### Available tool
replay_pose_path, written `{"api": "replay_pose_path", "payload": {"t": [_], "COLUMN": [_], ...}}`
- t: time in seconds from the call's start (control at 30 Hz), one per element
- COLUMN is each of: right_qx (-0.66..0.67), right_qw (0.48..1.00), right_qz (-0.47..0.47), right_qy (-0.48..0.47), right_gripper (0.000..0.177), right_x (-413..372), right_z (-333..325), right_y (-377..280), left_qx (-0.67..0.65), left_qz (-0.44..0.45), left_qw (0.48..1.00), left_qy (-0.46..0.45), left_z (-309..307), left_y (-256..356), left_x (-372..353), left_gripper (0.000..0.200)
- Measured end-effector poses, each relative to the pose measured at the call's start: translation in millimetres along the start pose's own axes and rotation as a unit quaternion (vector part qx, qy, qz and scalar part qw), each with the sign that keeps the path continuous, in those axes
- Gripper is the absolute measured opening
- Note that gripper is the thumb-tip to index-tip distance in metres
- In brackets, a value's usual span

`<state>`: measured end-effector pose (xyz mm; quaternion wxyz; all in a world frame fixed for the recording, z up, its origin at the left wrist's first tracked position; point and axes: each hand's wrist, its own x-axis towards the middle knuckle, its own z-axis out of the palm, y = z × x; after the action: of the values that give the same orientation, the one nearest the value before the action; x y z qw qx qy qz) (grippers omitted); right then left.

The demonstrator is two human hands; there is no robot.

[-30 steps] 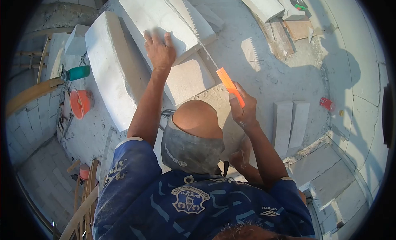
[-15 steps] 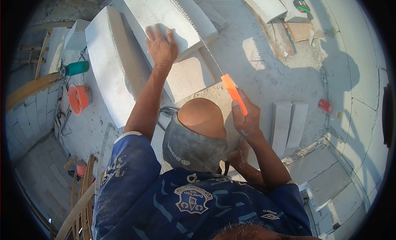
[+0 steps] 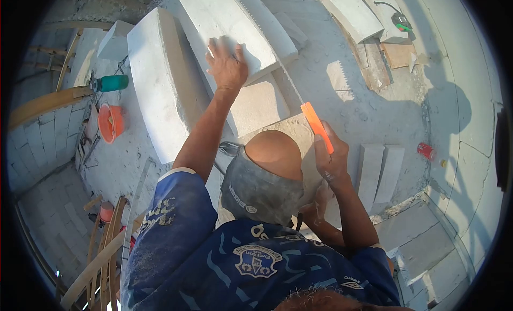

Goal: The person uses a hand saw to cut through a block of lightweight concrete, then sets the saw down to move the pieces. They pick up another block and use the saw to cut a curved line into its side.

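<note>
My left hand (image 3: 227, 64) lies open with spread fingers on top of a long white block (image 3: 214, 17). In my right hand (image 3: 332, 153) is the orange handle of a hand saw (image 3: 317, 127). The saw's thin blade runs up from the handle along the right part of the white block, its toothed edge seen against the block. Beneath the block's near end sits another pale block (image 3: 259, 105). My bent knee (image 3: 273, 150) is close to it, between my arms.
Left of the long block lies another big block (image 3: 160, 70). Further left are a green bottle (image 3: 111, 83) and an orange bucket (image 3: 110, 123). At right stand two narrow blocks (image 3: 370, 172), a red can (image 3: 426, 150) and a tape measure (image 3: 401, 21) on a block.
The whole view has shifted, so blocks and hands appear further right. My left hand still rests on the block and my right hand still holds the saw.
</note>
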<state>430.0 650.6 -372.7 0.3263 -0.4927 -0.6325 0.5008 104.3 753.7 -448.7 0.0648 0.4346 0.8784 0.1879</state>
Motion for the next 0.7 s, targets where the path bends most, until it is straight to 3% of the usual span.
{"api": "replay_pose_path", "payload": {"t": [0.33, 0.4, 0.53, 0.7], "right_qx": [-0.001, -0.003, -0.013, -0.029], "right_qw": [0.999, 1.000, 1.000, 0.999], "right_qz": [0.031, -0.020, 0.012, -0.018], "right_qy": [-0.022, 0.019, -0.009, 0.002], "right_gripper": [0.039, 0.038, 0.038, 0.037], "right_x": [3, 0, 11, 31], "right_z": [-2, 4, 4, 13], "right_y": [-10, -4, -14, -21], "left_qx": [-0.027, -0.027, -0.003, -0.020], "left_qz": [-0.011, -0.014, -0.012, -0.018], "left_qw": [0.999, 0.999, 1.000, 0.999], "left_qy": [-0.025, -0.027, -0.006, -0.031], "left_z": [-3, -3, -1, -6], "left_y": [-1, 0, 0, 1], "left_x": [1, 1, 1, 2], "left_gripper": [0.073, 0.073, 0.073, 0.072]}}
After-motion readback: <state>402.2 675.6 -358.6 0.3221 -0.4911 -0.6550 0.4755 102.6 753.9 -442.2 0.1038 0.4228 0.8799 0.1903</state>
